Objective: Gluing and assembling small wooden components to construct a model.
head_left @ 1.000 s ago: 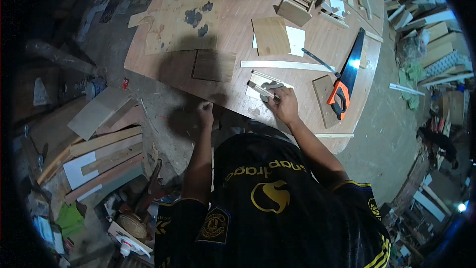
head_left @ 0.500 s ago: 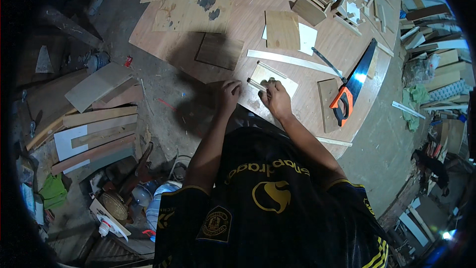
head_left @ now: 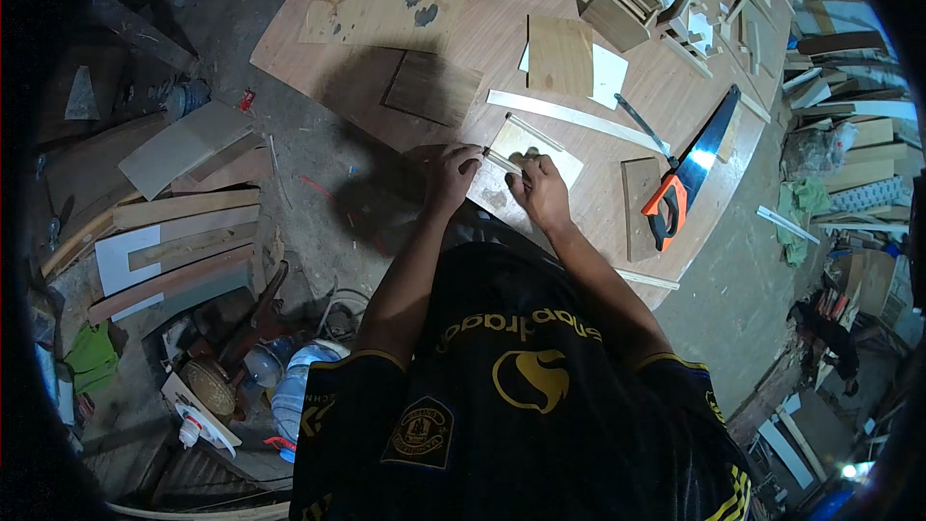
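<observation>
A pale flat board (head_left: 550, 162) lies at the near edge of the wooden table, with a thin wood strip along its far side. Over it, a short narrow wood strip (head_left: 502, 161) runs between my hands. My right hand (head_left: 542, 191) is closed on that strip's right end, fingers bent over the board. At the strip's left end is my left hand (head_left: 453, 176), its fingertips pinched together; what lies between them is too small to make out. To the right rests a handsaw (head_left: 690, 174) with an orange and black handle, beside a small wood block (head_left: 640, 207).
A long white strip (head_left: 569, 118) lies beyond the board. Farther off are square wood panels (head_left: 560, 56), a dark panel (head_left: 432, 87) and small wooden box frames (head_left: 622, 12). Stacked boards (head_left: 178, 241) and a clear blue water bottle (head_left: 301, 381) stand on the floor at left.
My left hand has moved slightly right, its fingertips now at the left end of the short strip. The strip has turned slightly. My right hand stays at its other end.
</observation>
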A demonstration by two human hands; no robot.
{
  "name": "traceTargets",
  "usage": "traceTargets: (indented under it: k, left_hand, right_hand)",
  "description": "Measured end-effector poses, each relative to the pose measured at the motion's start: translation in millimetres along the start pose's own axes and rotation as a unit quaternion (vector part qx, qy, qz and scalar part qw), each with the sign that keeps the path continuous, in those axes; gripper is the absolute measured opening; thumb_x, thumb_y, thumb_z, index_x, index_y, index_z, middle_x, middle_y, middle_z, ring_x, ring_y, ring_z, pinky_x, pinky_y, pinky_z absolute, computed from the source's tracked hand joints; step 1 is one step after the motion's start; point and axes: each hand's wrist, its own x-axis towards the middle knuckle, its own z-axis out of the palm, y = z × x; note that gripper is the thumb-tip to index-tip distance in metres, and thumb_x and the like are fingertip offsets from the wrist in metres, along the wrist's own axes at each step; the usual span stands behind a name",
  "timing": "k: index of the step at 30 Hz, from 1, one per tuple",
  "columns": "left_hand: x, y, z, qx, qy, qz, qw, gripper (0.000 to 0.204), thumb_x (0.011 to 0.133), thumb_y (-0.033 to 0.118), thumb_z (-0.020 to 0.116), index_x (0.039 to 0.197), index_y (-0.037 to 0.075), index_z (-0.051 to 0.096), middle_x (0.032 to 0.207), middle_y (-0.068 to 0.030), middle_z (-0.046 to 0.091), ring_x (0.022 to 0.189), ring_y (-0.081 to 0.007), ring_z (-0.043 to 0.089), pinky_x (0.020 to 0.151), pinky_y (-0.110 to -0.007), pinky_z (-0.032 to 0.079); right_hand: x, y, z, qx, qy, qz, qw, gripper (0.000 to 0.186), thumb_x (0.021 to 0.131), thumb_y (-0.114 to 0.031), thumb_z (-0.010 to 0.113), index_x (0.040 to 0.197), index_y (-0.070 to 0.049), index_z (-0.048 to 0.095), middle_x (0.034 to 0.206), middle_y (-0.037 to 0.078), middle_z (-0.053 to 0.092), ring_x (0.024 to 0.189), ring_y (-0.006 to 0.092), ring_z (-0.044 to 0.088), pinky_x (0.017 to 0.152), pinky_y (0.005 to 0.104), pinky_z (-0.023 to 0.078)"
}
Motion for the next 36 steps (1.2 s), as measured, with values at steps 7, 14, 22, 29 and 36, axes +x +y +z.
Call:
traceTargets:
  k: [7, 14, 22, 29, 36]
  left_hand:
    - [9.1, 3.5, -10.0, -0.035, -0.014, -0.111, 0.993, 0.02, 0.087, 0.016, 0.064, 0.101, 0.002, 0.067, 0.097, -0.011, 0.068, 0.091, -0.0199, 0.064, 0.082, -0.032, 0.049]
    - [0.6, -50.2, -12.0, -0.173, 0.013, -0.123, 0.977, 0.043, 0.091, 0.039, 0.057, 0.106, -0.001, 0.064, 0.094, -0.0109, 0.068, 0.087, -0.017, 0.065, 0.081, -0.031, 0.05]
    - [0.7, -65.9, -10.3, -0.165, -0.007, -0.137, 0.977, 0.047, 0.088, 0.042, 0.062, 0.111, 0.0, 0.062, 0.1, -0.0081, 0.066, 0.091, -0.0153, 0.062, 0.085, -0.029, 0.047]
    - [3.4, -13.8, -19.1, -0.087, -0.051, -0.104, 0.989, 0.023, 0.084, 0.015, 0.068, 0.103, 0.003, 0.068, 0.097, -0.0082, 0.068, 0.088, -0.0162, 0.063, 0.079, -0.028, 0.049]
    - [-0.8, -8.8, -8.1, -0.006, 0.002, -0.02, 1.0, 0.018, 0.078, 0.009, 0.07, 0.095, 0.002, 0.068, 0.093, -0.0106, 0.068, 0.088, -0.0239, 0.064, 0.081, -0.032, 0.05]
  right_hand:
    - [1.5, -0.3, -9.2, 0.154, -0.062, 0.156, 0.974, 0.023, 0.079, -0.014, 0.069, 0.098, -0.001, 0.064, 0.084, 0.01, 0.06, 0.078, 0.0241, 0.06, 0.071, 0.0354, 0.05]
    - [22.1, -41.3, -62.3, 0.589, -0.117, 0.433, 0.672, 0.017, 0.09, -0.016, 0.063, 0.102, -0.005, 0.06, 0.089, 0.001, 0.06, 0.078, 0.0102, 0.061, 0.075, 0.0285, 0.055]
    - [17.2, -30.2, -55.7, 0.554, -0.09, 0.416, 0.715, 0.016, 0.086, -0.018, 0.067, 0.095, -0.006, 0.063, 0.081, 0.002, 0.061, 0.076, 0.0111, 0.061, 0.067, 0.0275, 0.053]
    - [-1.5, -2.8, -23.3, -0.02, -0.005, 0.013, 1.0, 0.023, 0.071, -0.016, 0.067, 0.092, -0.005, 0.065, 0.075, 0.012, 0.056, 0.076, 0.033, 0.056, 0.07, 0.0433, 0.046]
    - [-2.2, -2.7, -7.4, -0.07, 0.003, -0.028, 0.997, 0.021, 0.073, -0.014, 0.065, 0.092, -0.004, 0.065, 0.082, 0.015, 0.055, 0.082, 0.032, 0.056, 0.078, 0.0425, 0.046]
